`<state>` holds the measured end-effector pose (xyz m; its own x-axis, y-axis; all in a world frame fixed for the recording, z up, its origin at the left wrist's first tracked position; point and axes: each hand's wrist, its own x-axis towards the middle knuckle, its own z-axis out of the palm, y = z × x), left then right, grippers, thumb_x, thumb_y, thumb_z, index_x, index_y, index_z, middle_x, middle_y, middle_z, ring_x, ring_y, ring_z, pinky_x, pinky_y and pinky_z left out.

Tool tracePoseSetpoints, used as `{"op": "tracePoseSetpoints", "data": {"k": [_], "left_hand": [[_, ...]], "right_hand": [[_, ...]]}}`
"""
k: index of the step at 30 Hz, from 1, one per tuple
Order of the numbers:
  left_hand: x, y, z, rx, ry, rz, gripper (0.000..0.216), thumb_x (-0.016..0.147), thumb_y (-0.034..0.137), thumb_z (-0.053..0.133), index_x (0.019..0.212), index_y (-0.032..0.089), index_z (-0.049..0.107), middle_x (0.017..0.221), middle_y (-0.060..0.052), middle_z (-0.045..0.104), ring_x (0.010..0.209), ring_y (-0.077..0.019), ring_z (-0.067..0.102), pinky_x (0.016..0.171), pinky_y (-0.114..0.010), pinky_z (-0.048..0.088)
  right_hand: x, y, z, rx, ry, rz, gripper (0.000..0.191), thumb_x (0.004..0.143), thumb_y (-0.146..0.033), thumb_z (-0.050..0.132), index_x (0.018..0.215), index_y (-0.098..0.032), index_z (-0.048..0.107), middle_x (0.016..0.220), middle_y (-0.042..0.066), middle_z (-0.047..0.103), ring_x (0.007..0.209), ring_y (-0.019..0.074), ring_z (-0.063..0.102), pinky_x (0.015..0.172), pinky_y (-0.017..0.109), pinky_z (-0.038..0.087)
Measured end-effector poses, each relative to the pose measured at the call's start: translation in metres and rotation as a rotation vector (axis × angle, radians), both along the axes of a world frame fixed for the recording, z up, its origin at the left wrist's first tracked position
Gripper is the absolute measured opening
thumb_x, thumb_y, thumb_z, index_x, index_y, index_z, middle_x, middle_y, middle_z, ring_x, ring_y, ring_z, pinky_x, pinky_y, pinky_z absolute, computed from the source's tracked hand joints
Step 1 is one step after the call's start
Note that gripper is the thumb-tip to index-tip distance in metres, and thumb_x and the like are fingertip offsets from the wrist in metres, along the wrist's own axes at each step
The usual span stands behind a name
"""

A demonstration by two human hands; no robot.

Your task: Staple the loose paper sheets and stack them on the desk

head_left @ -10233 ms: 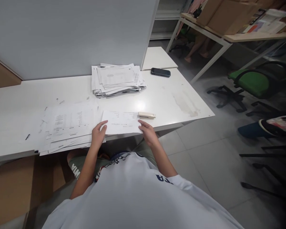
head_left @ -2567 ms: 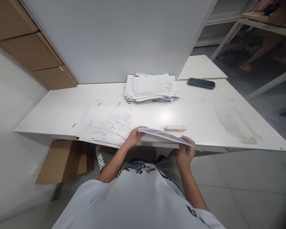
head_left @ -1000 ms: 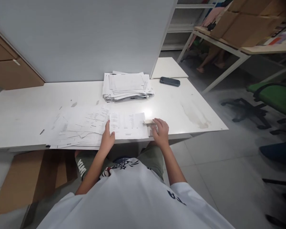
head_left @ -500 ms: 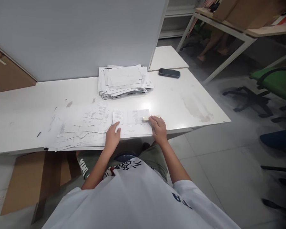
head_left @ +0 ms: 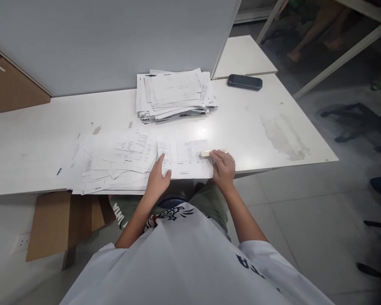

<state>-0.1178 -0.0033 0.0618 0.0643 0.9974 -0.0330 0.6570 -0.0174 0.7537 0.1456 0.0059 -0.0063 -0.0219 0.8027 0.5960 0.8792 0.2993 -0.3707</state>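
"Stapler (head_left: 205, 153): are you finding it?"

"Yes, I'm watching from far off, and it's lying over the right part of the printed sheets (head_left: 186, 170), near the front edge of the desk (head_left: 250, 140)."

"What are the hands doing?"

"The right hand (head_left: 225, 170) is gripping the stapler, fingers curling over its top. The left hand (head_left: 157, 180) is resting at the left edge of the sheets, thumb and forefinger spreading apart; I can't tell whether it's pinching the paper."

"What's worrying you?"

"Slipping, I'm judging. If the left hand is only touching lightly, a push on the stapler could be skewing the sheets or nudging them off the desk. Loose papers (head_left: 104, 152) are lying just beside them, so a stray page could be getting mixed in. I'm not making out whether the stapler is straddling any pages, either."

"Any containers?"

"A cardboard box (head_left: 49, 224) is showing below the desk, and what looks like another box (head_left: 14, 87) is standing at its far left. I'm not seeing inside either one."
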Motion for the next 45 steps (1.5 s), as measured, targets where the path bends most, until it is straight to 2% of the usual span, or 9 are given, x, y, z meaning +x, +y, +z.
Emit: {"op": "tracePoseSetpoints", "data": {"k": [9, 17, 20, 24, 28, 32, 36, 41, 45], "left_hand": [[-0.002, 0.003, -0.005, 0.031, 0.023, -0.059, 0.048, 0.097, 0.022, 0.038, 0.145, 0.021, 0.04, 0.145, -0.009, 0.05, 0.135, -0.0244, 0.046, 0.112, -0.043, 0.04], [-0.021, 0.005, 0.03, 0.25, 0.089, -0.053, 0.045, 0.097, 0.019, 0.035, 0.14, 0.023, 0.05, 0.115, -0.008, 0.067, 0.105, -0.0205, 0.065, 0.089, -0.033, 0.055], [-0.039, 0.044, 0.051, 0.357, 0.062, 0.055, 0.044, 0.094, 0.017, 0.04, 0.135, 0.024, 0.056, 0.123, -0.006, 0.066, 0.114, -0.0204, 0.062, 0.1, -0.034, 0.05], [-0.049, 0.14, 0.077, 0.404, -0.061, 0.176, 0.046, 0.09, 0.015, 0.047, 0.134, 0.021, 0.057, 0.139, -0.003, 0.057, 0.132, -0.0198, 0.05, 0.114, -0.033, 0.038], [-0.033, 0.239, 0.086, 0.229, -0.039, 0.175, 0.053, 0.086, 0.01, 0.049, 0.139, 0.012, 0.051, 0.145, -0.01, 0.052, 0.132, -0.0219, 0.05, 0.114, -0.033, 0.038], [-0.01, 0.281, 0.085, 0.145, 0.08, 0.099, 0.058, 0.084, 0.012, 0.058, 0.141, 0.007, 0.047, 0.151, -0.017, 0.042, 0.143, -0.0304, 0.033, 0.119, -0.046, 0.024], [-0.01, 0.261, 0.08, 0.146, 0.208, 0.033, 0.06, 0.093, 0.028, 0.056, 0.145, 0.006, 0.038, 0.162, -0.018, 0.014, 0.15, -0.0369, 0.002, 0.119, -0.055, 0.007], [-0.082, 0.195, 0.081, -0.017, 0.229, -0.077, 0.054, 0.097, 0.045, 0.047, 0.142, 0.015, 0.045, 0.153, -0.009, 0.041, 0.141, -0.0242, 0.038, 0.116, -0.037, 0.028], [-0.156, 0.126, 0.072, -0.239, 0.432, -0.008, 0.064, 0.089, 0.046, 0.058, 0.141, 0.011, 0.045, 0.149, -0.016, 0.044, 0.137, -0.0333, 0.041, 0.114, -0.047, 0.03]], "right_hand": [[-0.004, 0.02, 0.01, -0.007, -0.06, -0.041, 0.031, 0.074, -0.004, 0.048, 0.091, -0.02, 0.068, 0.093, 0.007, 0.07, 0.097, 0.0227, 0.062, 0.084, 0.037, 0.037], [-0.008, 0.027, 0.024, 0.103, -0.086, 0.003, 0.019, 0.077, -0.007, 0.049, 0.083, -0.02, 0.062, 0.082, 0.005, 0.066, 0.084, 0.0216, 0.057, 0.076, 0.034, 0.035], [-0.014, 0.027, 0.023, 0.105, -0.074, -0.036, 0.021, 0.076, -0.009, 0.05, 0.089, -0.019, 0.062, 0.09, 0.007, 0.066, 0.089, 0.023, 0.056, 0.08, 0.035, 0.036], [-0.018, 0.036, 0.026, -0.032, -0.086, -0.057, 0.026, 0.074, -0.015, 0.051, 0.098, -0.017, 0.062, 0.1, 0.011, 0.062, 0.097, 0.0263, 0.053, 0.085, 0.038, 0.036], [-0.02, 0.044, 0.03, -0.146, -0.122, -0.065, 0.02, 0.075, -0.018, 0.053, 0.092, -0.018, 0.063, 0.097, 0.009, 0.061, 0.091, 0.0253, 0.051, 0.084, 0.038, 0.035], [-0.02, 0.046, 0.032, -0.174, -0.093, -0.089, 0.019, 0.076, -0.019, 0.054, 0.092, -0.018, 0.065, 0.094, 0.009, 0.061, 0.09, 0.0247, 0.05, 0.08, 0.036, 0.036], [-0.015, 0.044, 0.029, -0.154, -0.061, -0.066, 0.024, 0.076, -0.019, 0.055, 0.098, -0.017, 0.065, 0.094, 0.009, 0.061, 0.09, 0.025, 0.051, 0.08, 0.037, 0.037], [-0.009, 0.041, 0.021, -0.098, -0.035, -0.011, 0.029, 0.079, -0.021, 0.055, 0.105, -0.018, 0.066, 0.094, 0.009, 0.065, 0.092, 0.0255, 0.055, 0.089, 0.041, 0.039], [-0.004, 0.04, 0.019, -0.025, -0.018, 0.011, 0.031, 0.084, -0.028, 0.053, 0.111, -0.02, 0.066, 0.097, 0.008, 0.067, 0.096, 0.0242, 0.058, 0.104, 0.048, 0.032]]}}
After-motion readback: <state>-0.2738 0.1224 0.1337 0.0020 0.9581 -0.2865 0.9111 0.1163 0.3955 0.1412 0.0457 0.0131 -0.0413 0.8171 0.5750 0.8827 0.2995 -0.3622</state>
